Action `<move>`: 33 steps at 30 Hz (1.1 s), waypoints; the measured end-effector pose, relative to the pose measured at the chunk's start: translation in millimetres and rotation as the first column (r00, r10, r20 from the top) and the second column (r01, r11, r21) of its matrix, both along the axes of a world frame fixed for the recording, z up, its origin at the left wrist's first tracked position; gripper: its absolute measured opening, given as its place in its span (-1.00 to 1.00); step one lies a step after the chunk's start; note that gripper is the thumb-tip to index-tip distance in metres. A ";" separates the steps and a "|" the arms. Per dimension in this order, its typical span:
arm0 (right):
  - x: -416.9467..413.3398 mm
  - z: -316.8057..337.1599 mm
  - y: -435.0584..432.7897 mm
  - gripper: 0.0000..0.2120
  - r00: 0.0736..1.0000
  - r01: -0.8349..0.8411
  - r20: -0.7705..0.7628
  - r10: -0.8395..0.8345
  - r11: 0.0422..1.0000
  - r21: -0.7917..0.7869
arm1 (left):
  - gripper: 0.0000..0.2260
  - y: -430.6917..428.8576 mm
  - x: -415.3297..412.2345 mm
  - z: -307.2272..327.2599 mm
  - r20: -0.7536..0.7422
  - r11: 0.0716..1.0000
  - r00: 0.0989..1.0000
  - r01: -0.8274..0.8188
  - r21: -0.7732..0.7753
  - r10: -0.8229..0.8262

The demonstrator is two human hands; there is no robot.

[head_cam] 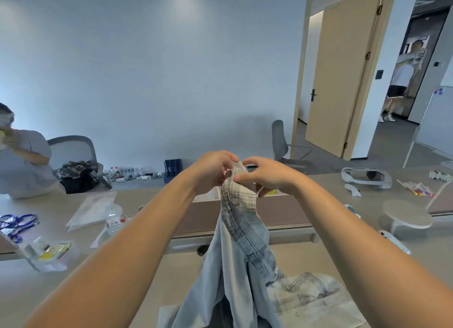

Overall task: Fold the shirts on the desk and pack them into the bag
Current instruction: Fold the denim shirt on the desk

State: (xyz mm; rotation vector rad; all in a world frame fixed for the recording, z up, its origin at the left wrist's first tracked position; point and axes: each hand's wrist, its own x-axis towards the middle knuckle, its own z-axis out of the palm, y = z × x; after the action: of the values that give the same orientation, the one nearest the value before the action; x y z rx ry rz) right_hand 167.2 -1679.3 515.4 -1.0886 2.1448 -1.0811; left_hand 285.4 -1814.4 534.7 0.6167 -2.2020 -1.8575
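Left hand [213,170] pinches the top edge of the shirt [240,241], and right hand [267,175] pinches that same edge just beside it. So both grips are clamped on fabric, nearly touching. The shirt hangs straight down from them, long axis vertical, with its bottom bunched on the counter [171,278] right below. Neither hand is nearer, tbh. Count: two hands, one shirt held up, and what looks like a second shirt [313,300] lying on the counter at lower right.
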 end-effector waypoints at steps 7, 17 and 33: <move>14.6 0.2 -1.0 -0.74 0.865 0.128 0.502 0.020 0.957 -0.259 | -0.58 -13.4 20.9 -0.9 0.058 0.988 0.991 0.123 -0.097 -0.118; 87.4 44.4 -33.2 -0.90 0.636 0.692 0.741 -0.217 0.586 -0.423 | -0.83 -0.4 95.4 -30.9 -0.059 0.939 0.992 -0.126 -0.320 0.113; 206.8 182.7 -62.7 -0.88 0.797 0.482 0.206 -0.568 0.392 -0.783 | 0.06 6.3 157.5 -35.4 -0.183 0.977 0.963 0.210 0.046 -0.198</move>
State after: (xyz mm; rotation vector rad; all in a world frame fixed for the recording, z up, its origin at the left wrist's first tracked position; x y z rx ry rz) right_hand 374.0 -1742.0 698.2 -0.7459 2.1168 -2.5719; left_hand 442.9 -1808.1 499.3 0.2289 -2.1663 -2.0022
